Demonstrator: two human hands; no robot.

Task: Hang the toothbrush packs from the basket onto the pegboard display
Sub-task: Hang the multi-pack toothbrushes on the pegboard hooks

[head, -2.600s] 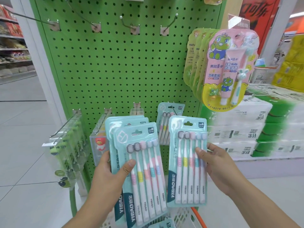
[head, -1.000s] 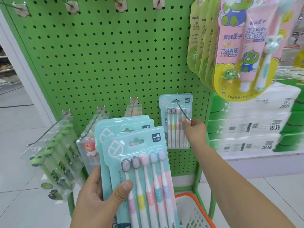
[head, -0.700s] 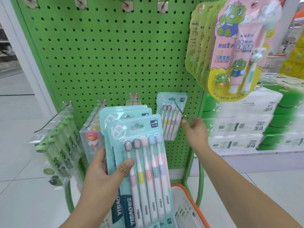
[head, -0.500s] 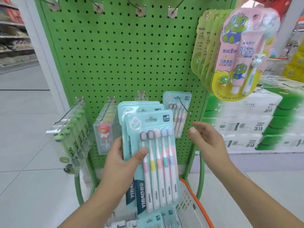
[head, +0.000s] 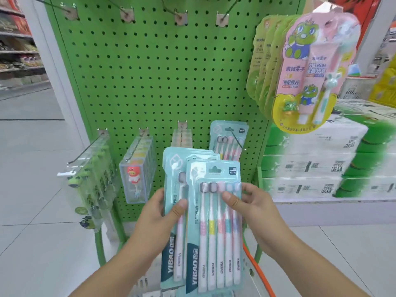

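My left grip (head: 159, 213) holds a fanned stack of toothbrush packs (head: 173, 211). My right grip (head: 249, 205) pinches the front pack (head: 214, 232). Above both, one pack (head: 229, 138) hangs on the pegboard (head: 160, 82).

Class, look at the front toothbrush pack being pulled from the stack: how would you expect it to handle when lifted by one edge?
The front toothbrush pack probably stays fairly stiff: it stands flat though the right hand pinches only its side. Likely light, since thumb and fingers alone hold it. Its glossy plastic may slide easily off the stack in the left hand.
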